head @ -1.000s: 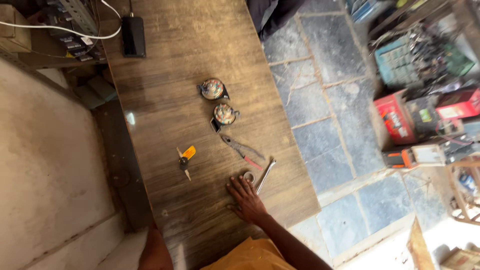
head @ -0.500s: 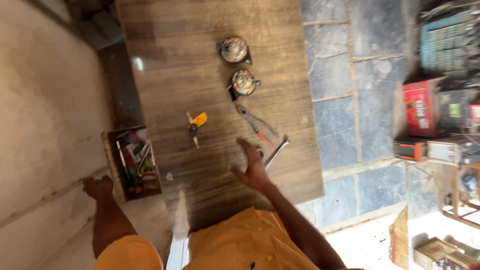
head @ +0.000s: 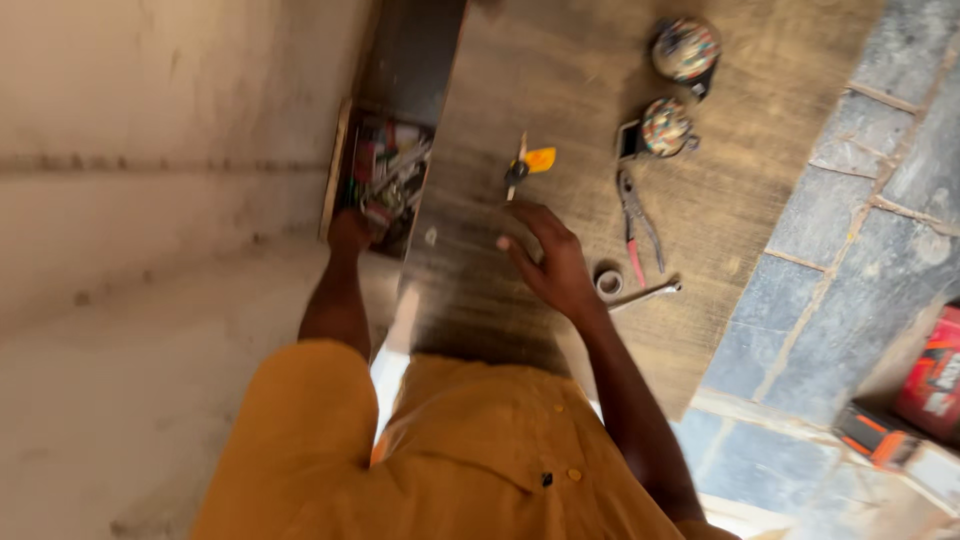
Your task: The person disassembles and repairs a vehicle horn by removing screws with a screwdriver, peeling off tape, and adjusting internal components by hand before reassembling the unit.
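Observation:
My right hand [head: 550,260] rests with spread fingers on the dark wooden tabletop [head: 560,90], just below a small tool with an orange handle [head: 528,165]. A small ring [head: 608,283] and a metal wrench [head: 645,295] lie just right of that hand. My left hand [head: 350,232] reaches down beside the table into an open box of tools [head: 385,175]; the blur hides whether it grips anything. Red-handled pliers [head: 635,225] lie further right, with two round mottled parts [head: 668,125] [head: 685,48] above them.
A pale wall and floor [head: 150,200] fill the left side. Grey stone paving [head: 860,240] lies right of the table. A red box [head: 935,375] and an orange and black tool [head: 875,435] sit at the lower right. My yellow shirt [head: 450,450] covers the bottom.
The view has swung left and closer. My left hand has moved from the floor side up into the tool box. My right hand stays on the table near the ring.

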